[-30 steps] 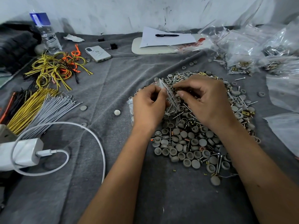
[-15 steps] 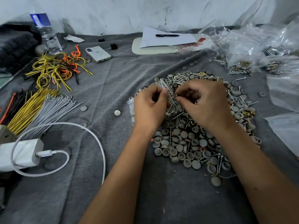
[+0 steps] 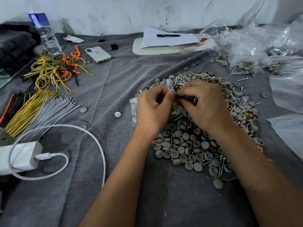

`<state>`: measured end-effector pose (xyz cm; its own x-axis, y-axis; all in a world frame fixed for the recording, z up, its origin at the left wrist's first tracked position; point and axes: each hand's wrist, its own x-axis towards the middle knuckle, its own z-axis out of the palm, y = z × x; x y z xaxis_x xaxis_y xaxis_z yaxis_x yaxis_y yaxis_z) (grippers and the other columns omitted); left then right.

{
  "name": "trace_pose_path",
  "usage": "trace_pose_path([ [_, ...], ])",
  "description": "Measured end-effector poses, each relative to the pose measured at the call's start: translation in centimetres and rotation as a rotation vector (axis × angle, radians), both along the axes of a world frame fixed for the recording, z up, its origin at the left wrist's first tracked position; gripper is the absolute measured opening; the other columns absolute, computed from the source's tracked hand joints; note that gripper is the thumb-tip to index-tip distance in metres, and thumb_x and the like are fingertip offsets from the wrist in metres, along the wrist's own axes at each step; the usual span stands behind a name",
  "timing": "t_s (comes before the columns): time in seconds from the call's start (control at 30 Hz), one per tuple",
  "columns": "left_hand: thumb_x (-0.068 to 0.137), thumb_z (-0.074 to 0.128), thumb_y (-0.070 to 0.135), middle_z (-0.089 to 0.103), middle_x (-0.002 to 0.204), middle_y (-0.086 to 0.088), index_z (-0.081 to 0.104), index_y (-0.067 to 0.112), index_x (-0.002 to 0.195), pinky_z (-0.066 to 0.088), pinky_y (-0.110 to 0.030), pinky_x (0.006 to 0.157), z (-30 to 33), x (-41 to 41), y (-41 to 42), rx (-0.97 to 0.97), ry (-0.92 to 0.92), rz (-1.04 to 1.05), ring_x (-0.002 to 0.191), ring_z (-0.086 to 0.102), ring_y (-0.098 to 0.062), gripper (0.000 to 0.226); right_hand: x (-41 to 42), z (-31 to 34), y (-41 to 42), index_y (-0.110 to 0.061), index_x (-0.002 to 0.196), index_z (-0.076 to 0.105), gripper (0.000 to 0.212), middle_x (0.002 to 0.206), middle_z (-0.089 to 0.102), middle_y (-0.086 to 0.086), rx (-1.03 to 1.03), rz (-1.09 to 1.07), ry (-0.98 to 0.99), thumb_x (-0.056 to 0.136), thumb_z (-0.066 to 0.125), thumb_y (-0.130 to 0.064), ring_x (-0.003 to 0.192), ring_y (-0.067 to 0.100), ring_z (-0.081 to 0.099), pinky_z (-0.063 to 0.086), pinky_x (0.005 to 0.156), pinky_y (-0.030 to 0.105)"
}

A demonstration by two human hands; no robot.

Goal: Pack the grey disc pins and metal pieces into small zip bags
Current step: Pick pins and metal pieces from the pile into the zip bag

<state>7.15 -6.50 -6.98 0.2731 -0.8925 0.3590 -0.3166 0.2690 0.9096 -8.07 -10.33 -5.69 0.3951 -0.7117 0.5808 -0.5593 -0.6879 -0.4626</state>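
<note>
A heap of grey disc pins, screws and brass metal pieces (image 3: 193, 145) lies on the grey cloth, centre right. Above its far side both hands meet over a small clear zip bag (image 3: 169, 85). My left hand (image 3: 154, 108) pinches the bag's top edge between thumb and fingers. My right hand (image 3: 206, 105) has its fingers curled at the bag's mouth, holding small metal pieces; what is inside the fingers is mostly hidden. A second clear bag holding discs (image 3: 133, 110) lies under my left hand.
Filled and empty zip bags (image 3: 246, 66) pile at the back right. Bundles of yellow, grey and orange wires (image 3: 41, 104) lie at left, with a white charger and cable (image 3: 23, 158). A phone (image 3: 98, 54), water bottle (image 3: 44, 33), paper and pen (image 3: 168, 35) sit behind.
Both hands have closed in together over the bag, and the right fingers have moved to the bag's mouth. The heap has not shifted.
</note>
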Motion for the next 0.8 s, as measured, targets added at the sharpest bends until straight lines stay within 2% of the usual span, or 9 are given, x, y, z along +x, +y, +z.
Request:
trace_pose_path([
  [0.07,0.102,0.06,0.012,0.067,0.063,-0.011,0.067,-0.003,0.082,0.049,-0.029,0.056,0.0,0.2,-0.1,0.011,0.052,0.006,0.055,0.059,-0.014,0.026,-0.3,0.1,-0.2,-0.013,0.108,0.08,0.018,0.097,0.071,-0.001,0.028,0.009,-0.018,0.09,0.077,-0.012,0.087,0.011,0.064,0.052,0.079,0.023],
  [0.17,0.103,0.058,0.012,0.066,0.061,-0.007,0.066,-0.005,0.084,0.05,-0.027,0.055,-0.2,0.3,-0.3,0.042,0.128,0.034,0.056,0.061,-0.016,0.027,-0.9,0.1,-0.5,-0.018,0.108,0.08,0.017,0.098,0.071,-0.01,0.063,-0.038,-0.144,0.093,0.073,-0.014,0.089,-0.002,0.063,0.048,0.077,0.011],
  [0.23,0.104,0.058,0.014,0.065,0.06,-0.005,0.066,-0.005,0.085,0.048,-0.023,0.054,-0.2,0.5,-0.4,0.059,0.161,0.049,0.053,0.06,-0.012,0.028,-1.6,0.0,-0.8,-0.019,0.108,0.078,0.015,0.097,0.07,-0.013,0.054,-0.124,-0.182,0.095,0.071,-0.015,0.084,-0.004,0.064,0.053,0.076,0.016],
  [0.33,0.104,0.058,0.016,0.065,0.061,-0.004,0.067,0.001,0.082,0.046,-0.021,0.053,-0.3,0.6,-0.3,0.068,0.179,0.057,0.051,0.057,-0.009,0.028,-2.6,-0.2,-1.4,-0.017,0.1,0.079,0.01,0.089,0.072,-0.005,0.051,-0.205,-0.054,0.091,0.075,-0.016,0.077,0.011,0.066,0.056,0.074,0.03],
  [0.43,0.104,0.058,0.016,0.064,0.059,0.0,0.067,0.008,0.078,0.044,-0.019,0.052,-0.3,0.6,-0.4,0.079,0.189,0.058,0.05,0.055,-0.008,0.028,-3.5,-0.2,-1.8,-0.021,0.092,0.08,0.006,0.087,0.073,-0.001,0.113,-0.21,0.121,0.086,0.08,-0.024,0.082,0.017,0.064,0.044,0.075,0.027],
  [0.53,0.104,0.058,0.017,0.064,0.059,0.001,0.067,0.006,0.079,0.044,-0.021,0.052,-0.2,0.6,-0.4,0.083,0.188,0.06,0.05,0.054,-0.008,0.028,-3.8,0.0,-1.9,-0.028,0.088,0.079,0.013,0.085,0.059,-0.005,0.194,-0.166,0.291,0.082,0.082,-0.038,0.089,0.021,0.056,0.036,0.075,0.029],
  [0.67,0.103,0.058,0.018,0.064,0.058,0.002,0.067,0.006,0.079,0.044,-0.02,0.052,-0.3,0.7,-0.4,0.081,0.187,0.054,0.05,0.054,-0.008,0.028,-3.8,0.3,-1.8,-0.028,0.094,0.078,0.023,0.091,0.055,-0.005,0.225,-0.144,0.357,0.079,0.084,-0.045,0.098,0.022,0.052,0.04,0.08,0.034],
  [0.8,0.103,0.059,0.02,0.065,0.059,0.001,0.067,0.004,0.081,0.044,-0.021,0.053,-0.5,0.7,-0.5,0.083,0.163,0.055,0.051,0.056,-0.008,0.028,-3.4,0.3,-1.6,-0.027,0.089,0.074,0.014,0.089,0.059,-0.006,0.22,-0.116,0.304,0.082,0.085,-0.032,0.09,0.018,0.056,0.039,0.074,0.029],
])
